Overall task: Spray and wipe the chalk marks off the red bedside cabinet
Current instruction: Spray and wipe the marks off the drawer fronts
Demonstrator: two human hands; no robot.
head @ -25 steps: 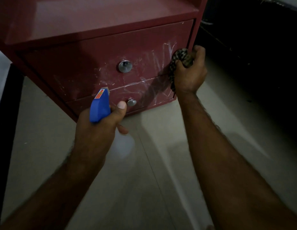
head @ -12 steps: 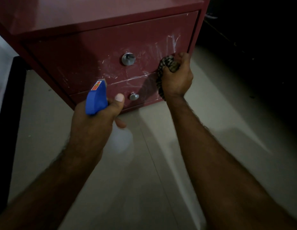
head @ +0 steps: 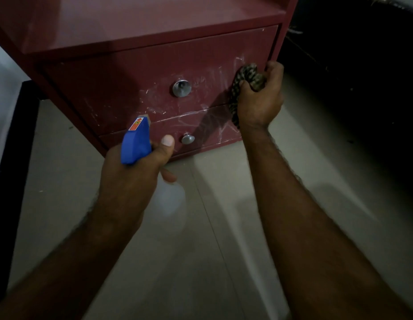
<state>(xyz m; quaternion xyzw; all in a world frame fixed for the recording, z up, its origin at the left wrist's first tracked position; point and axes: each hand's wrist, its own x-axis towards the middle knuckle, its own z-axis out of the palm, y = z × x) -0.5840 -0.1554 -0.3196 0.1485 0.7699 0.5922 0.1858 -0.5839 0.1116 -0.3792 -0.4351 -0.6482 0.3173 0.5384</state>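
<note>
The red bedside cabinet (head: 122, 88) stands on the floor with two drawers, each with a round metal knob. White chalk marks (head: 214, 77) streak both drawer fronts, mostly right of the knobs. My right hand (head: 258, 100) grips a bunched checked cloth (head: 247, 77) and presses it against the right end of the upper drawer. My left hand (head: 131, 179) holds a spray bottle by its blue trigger head (head: 135, 142), nozzle pointing at the lower drawer. The bottle's pale body (head: 171, 202) hangs below my hand.
Pale tiled floor (head: 201, 262) spreads in front of the cabinet. A dark piece of furniture (head: 362, 77) stands close on the right of the cabinet. A black edge (head: 14, 158) runs along the left side.
My right hand has swept the cloth down-left onto the drawer seam and then back up to the right end of the upper drawer. My left hand has held the bottle steady.
</note>
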